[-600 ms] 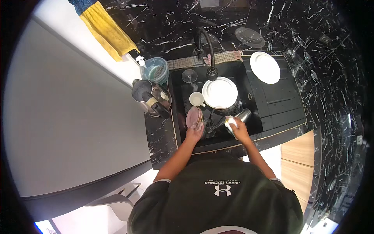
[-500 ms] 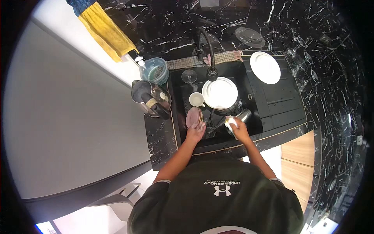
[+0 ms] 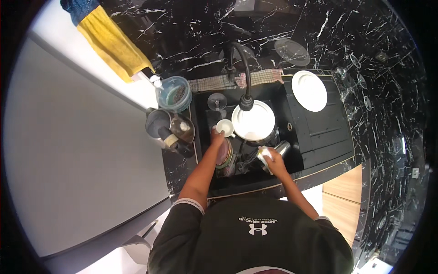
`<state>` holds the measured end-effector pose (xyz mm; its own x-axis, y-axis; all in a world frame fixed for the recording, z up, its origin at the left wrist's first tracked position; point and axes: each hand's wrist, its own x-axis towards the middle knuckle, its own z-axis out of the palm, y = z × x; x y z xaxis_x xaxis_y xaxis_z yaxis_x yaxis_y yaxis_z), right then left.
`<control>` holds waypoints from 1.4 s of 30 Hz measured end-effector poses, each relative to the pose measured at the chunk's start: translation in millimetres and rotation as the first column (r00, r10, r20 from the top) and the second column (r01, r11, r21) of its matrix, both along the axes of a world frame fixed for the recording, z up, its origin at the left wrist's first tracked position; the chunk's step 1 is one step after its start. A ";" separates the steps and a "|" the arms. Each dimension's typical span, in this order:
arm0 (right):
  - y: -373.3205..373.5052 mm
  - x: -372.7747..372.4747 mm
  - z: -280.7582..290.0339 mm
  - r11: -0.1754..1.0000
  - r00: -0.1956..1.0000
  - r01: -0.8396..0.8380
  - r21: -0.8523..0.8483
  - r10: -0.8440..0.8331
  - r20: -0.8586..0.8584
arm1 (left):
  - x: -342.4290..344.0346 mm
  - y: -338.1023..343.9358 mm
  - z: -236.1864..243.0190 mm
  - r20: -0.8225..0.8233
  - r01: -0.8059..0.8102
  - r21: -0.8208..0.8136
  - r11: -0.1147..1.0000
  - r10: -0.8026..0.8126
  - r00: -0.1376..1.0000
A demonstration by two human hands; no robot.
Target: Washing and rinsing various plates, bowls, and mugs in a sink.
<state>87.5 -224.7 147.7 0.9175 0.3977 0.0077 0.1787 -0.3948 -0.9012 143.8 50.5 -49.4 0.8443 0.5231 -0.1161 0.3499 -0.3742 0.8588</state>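
My left hand [image 3: 216, 134] is closed on the left side of a white cup [image 3: 225, 127] in the black sink [image 3: 289, 163]. Below it, a stack of small pink dishes [image 3: 222, 154] is partly hidden by my forearm. My right hand [image 3: 273, 160] grips a foamy yellow-and-white sponge [image 3: 264, 154] against or beside a steel cylinder [image 3: 283, 149]; its contact is hard to make out. Stacked white plates [image 3: 253, 122] lie under the black faucet [image 3: 246, 73], with an upturned clear stemmed glass [image 3: 217, 101] to their upper left.
A kettle [image 3: 180, 130] and blue plastic tub [image 3: 171, 93] stand left of the sink. A white plate [image 3: 309, 90] rests on the ridged drainboard [image 3: 324, 137]. Checked cloths [image 3: 214, 83] lie behind the sink; a yellow towel [image 3: 109, 45] hangs upper left.
My left hand has left the pink dishes, moved up and taken hold of the cup. My right hand still holds the sponge. The whole view has shifted slightly.
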 end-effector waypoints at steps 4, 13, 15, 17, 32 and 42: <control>4.7 8.9 5.2 1.000 1.000 0.006 -0.025 -0.006 -0.010 | 10.6 11.4 -44.2 -0.062 -0.075 0.173 0.982 0.087 0.994; 9.5 24.2 -6.5 0.994 0.990 0.095 -0.062 -0.101 -0.102 | 14.7 6.3 -50.9 -0.141 -0.022 0.126 0.992 0.039 0.989; 11.2 24.1 -14.8 0.993 0.987 0.091 -0.074 -0.100 -0.123 | 11.5 1.7 -41.4 -0.052 0.006 0.170 0.985 0.003 0.999; 13.4 23.3 -19.2 0.992 0.984 0.083 -0.095 -0.097 -0.152 | 9.7 2.8 -31.4 0.014 0.001 0.174 0.985 -0.004 1.000; 1.6 0.0 -4.1 0.995 0.994 0.087 0.049 -0.083 -0.069 | -18.2 -28.2 110.0 0.372 0.027 0.234 0.972 -0.115 0.921; 15.6 -13.1 20.8 0.922 0.893 0.181 0.343 -0.008 -0.450 | -71.3 -89.9 161.4 0.493 0.109 -0.090 0.990 -0.051 0.868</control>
